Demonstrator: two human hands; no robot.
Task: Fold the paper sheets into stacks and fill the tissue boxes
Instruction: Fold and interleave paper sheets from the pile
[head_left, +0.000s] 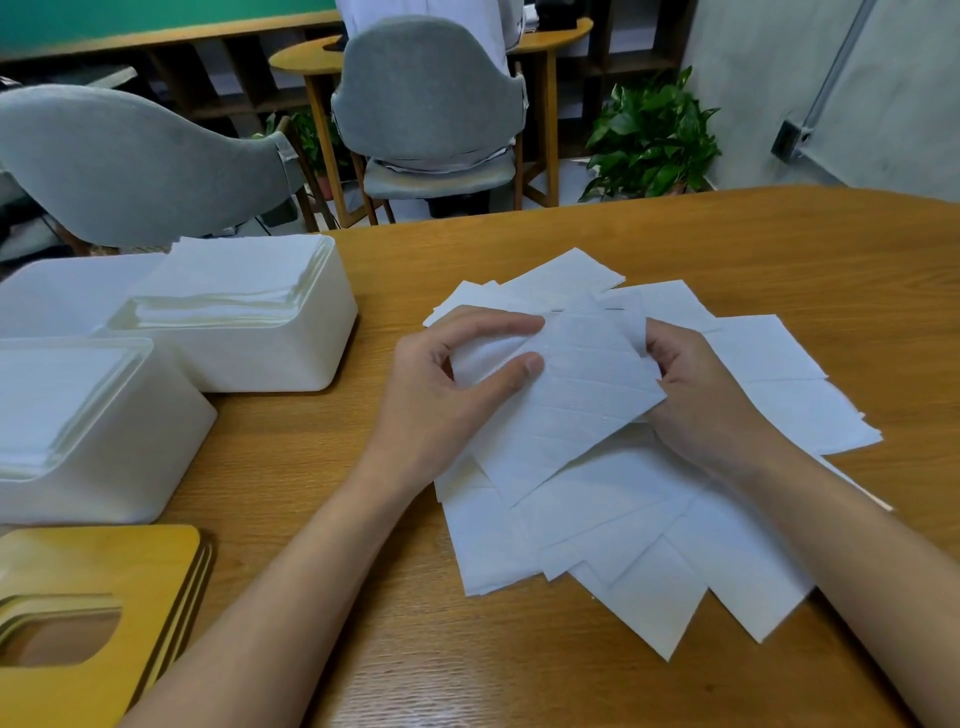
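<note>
1. The fingers (498, 323) of my left hand (452, 384) are curled, with thumb and forefinger pinching the left edge of one paper sheet (576, 400), which bunches a little between them.
2. My right hand (701, 400) grips the same sheet by its right edge. Its fingers are bent round the paper and their tips are hidden behind it.
3. The paper sheet is held between both hands, tilted, just above the loose sheets (649, 525). It shows faint parallel crease lines across its face.
4. The loose sheets lie fanned and overlapping on the table (779, 244), spreading from under my hands toward the near right.
5. To the left stands the far tissue box (291, 358), white with rounded corners. It is open-topped, and a stack of white sheets rises slightly above its rim.
6. The near tissue box (119, 467) stands touching or just beside it, nearer to me, and also holds a flat stack of sheets.
7. At the near left corner lie wooden lids (135, 566), stacked one on another, each with a rounded slot cut through.
8. Beyond the table are two grey chairs (426, 93) and a green plant (654, 135) on the floor by the wall.
</note>
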